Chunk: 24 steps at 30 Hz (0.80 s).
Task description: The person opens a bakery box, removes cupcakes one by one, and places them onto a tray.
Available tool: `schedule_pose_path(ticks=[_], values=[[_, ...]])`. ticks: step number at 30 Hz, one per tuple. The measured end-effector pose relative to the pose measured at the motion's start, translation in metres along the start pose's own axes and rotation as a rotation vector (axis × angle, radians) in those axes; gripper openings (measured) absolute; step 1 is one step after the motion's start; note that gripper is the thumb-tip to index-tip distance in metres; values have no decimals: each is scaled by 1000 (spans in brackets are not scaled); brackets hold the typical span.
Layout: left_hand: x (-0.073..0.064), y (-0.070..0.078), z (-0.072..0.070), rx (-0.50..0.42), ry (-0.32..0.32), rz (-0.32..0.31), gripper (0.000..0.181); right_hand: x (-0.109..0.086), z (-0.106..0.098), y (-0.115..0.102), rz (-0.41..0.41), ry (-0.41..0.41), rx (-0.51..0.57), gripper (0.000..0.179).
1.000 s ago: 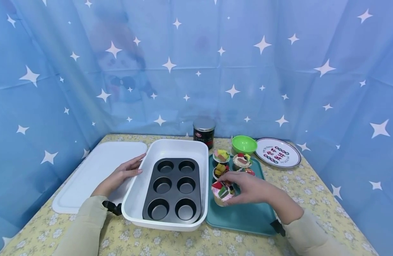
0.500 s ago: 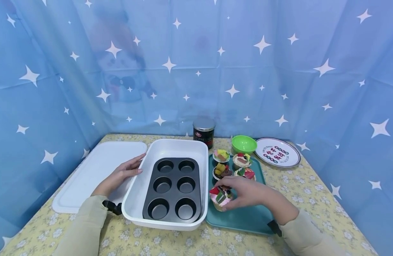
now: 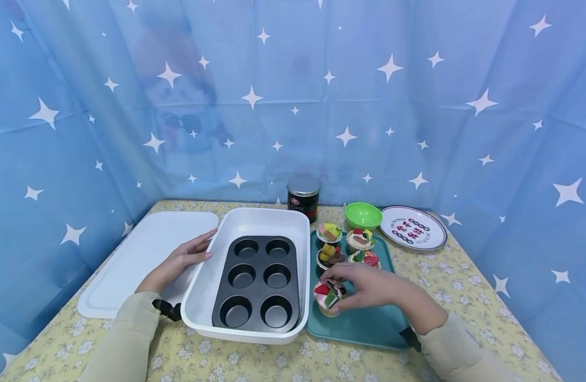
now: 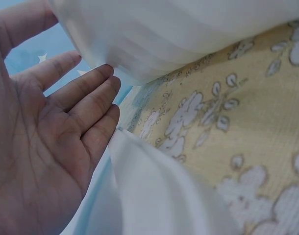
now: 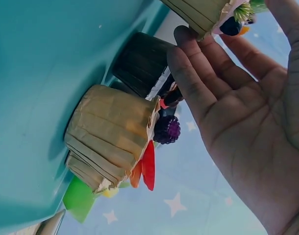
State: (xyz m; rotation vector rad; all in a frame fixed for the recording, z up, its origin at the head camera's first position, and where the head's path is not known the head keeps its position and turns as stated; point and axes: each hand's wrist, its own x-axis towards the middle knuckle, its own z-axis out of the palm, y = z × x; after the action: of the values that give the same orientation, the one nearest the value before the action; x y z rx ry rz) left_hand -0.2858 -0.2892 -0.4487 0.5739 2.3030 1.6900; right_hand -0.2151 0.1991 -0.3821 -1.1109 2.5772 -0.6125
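Note:
My right hand (image 3: 371, 289) pinches a cupcake (image 3: 327, 302) with pink icing, fruit pieces and a tan case above the near left of the teal tray (image 3: 357, 326). In the right wrist view the held cupcake (image 5: 196, 17) is cut off at the top, so I cannot tell whether its base meets the tray. Beyond it stand a chocolate cupcake (image 3: 332, 255) and a strawberry-topped cupcake (image 3: 366, 258). My left hand (image 3: 180, 261), fingers extended, rests against the left side of a white tub (image 3: 245, 218). Inside that tub lies a dark muffin pan (image 3: 260, 263) with bare cups.
Two more cupcakes stand at the tray's far end. Behind are a coffee tin (image 3: 303, 200), a green bowl (image 3: 364, 215) and a white plate (image 3: 393, 216). A white lid (image 3: 140, 260) lies left of the tub. Starred curtains enclose the flowered table (image 3: 469, 307).
My right hand has drawn slightly toward me with the pink cupcake, uncovering more of the chocolate and strawberry ones. In the last half second it hardly moves. The left hand stays put.

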Motion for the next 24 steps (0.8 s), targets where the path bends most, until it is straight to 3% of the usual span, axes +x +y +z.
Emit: schedule_pose_path(ticks=[11, 17, 24], values=[[-1, 0, 1, 3, 7, -6, 70, -3, -2, 1, 0, 18, 23, 57], [-1, 0, 2, 8, 27, -31, 69, -5, -5, 5, -22, 34, 67, 67], [-3, 5, 1, 79, 78, -80, 67, -7, -19, 17, -91, 113, 124, 66]])
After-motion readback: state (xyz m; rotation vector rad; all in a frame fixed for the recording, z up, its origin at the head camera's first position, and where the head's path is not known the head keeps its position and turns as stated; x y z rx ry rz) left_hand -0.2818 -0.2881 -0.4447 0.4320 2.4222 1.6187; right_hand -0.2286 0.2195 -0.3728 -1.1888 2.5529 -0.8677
